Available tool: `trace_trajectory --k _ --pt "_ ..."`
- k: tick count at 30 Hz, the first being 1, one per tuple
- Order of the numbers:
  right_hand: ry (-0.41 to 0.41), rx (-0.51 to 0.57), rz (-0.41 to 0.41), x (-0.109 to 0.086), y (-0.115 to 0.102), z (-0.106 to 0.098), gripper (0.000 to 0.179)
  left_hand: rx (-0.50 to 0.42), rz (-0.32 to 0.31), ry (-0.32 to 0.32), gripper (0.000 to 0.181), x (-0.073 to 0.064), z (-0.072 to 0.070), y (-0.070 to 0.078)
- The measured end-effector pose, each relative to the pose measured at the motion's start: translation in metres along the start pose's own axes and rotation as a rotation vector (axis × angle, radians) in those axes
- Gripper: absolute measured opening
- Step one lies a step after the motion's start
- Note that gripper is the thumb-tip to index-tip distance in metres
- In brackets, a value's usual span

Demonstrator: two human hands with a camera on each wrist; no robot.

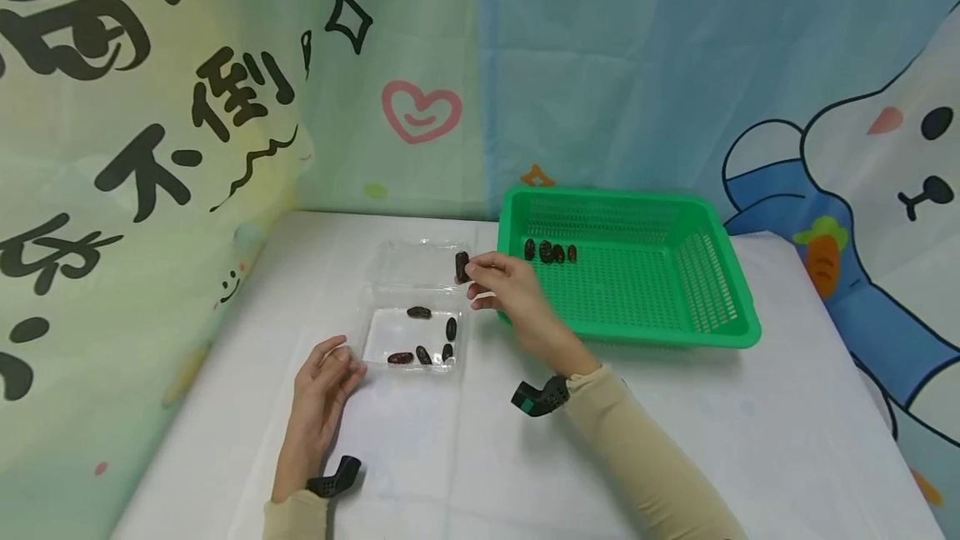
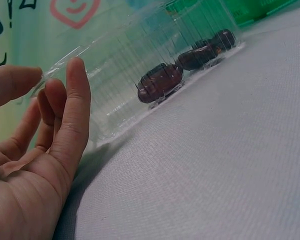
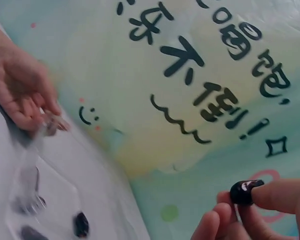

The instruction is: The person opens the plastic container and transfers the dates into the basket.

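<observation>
My right hand (image 1: 517, 294) pinches a dark dried date (image 1: 462, 267) between thumb and fingertips, raised over the opened lid of a clear plastic box (image 1: 367, 332). The same date (image 3: 245, 192) shows glossy in the right wrist view. Several more dates (image 1: 401, 358) lie spread in the box's lower half. At the box's left side, my left hand (image 1: 322, 386) holds the rim with thumb and fingertips. In the left wrist view, dates (image 2: 160, 84) show through the box's ribbed wall, beside the left fingers (image 2: 76, 107).
A green perforated basket (image 1: 731, 290) stands right of the box, with several dates (image 1: 546, 252) in a row at its far left. White cloth covers the table (image 1: 525, 473). A printed curtain (image 1: 600, 65) hangs behind the table.
</observation>
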State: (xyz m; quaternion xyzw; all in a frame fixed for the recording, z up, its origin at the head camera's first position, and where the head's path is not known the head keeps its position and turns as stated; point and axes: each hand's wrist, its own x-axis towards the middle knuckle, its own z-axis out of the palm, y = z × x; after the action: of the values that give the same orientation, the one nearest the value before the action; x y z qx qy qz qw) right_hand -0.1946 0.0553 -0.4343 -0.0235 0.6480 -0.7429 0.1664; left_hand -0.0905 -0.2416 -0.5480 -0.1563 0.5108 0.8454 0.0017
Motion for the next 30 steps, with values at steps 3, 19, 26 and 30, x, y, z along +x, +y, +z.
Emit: trace_trajectory --k 3,19,26,30 --pt "0.009 -0.027 0.055 -0.002 -0.01 -0.019 0.023 -0.01 -0.003 -0.005 0.024 0.001 0.0 0.0" --pt "-0.036 -0.193 0.456 0.036 -0.032 -0.106 0.025 0.013 -0.014 0.005 0.024 0.001 0.001 0.001" --pt "0.027 -0.258 0.559 0.06 -0.023 -0.113 0.025 0.035 0.002 0.016 0.024 -0.003 0.0 -0.001" --pt "0.029 -0.306 0.593 0.065 -0.021 -0.117 0.03 0.046 -0.01 0.009 0.028 -0.004 0.002 0.0"
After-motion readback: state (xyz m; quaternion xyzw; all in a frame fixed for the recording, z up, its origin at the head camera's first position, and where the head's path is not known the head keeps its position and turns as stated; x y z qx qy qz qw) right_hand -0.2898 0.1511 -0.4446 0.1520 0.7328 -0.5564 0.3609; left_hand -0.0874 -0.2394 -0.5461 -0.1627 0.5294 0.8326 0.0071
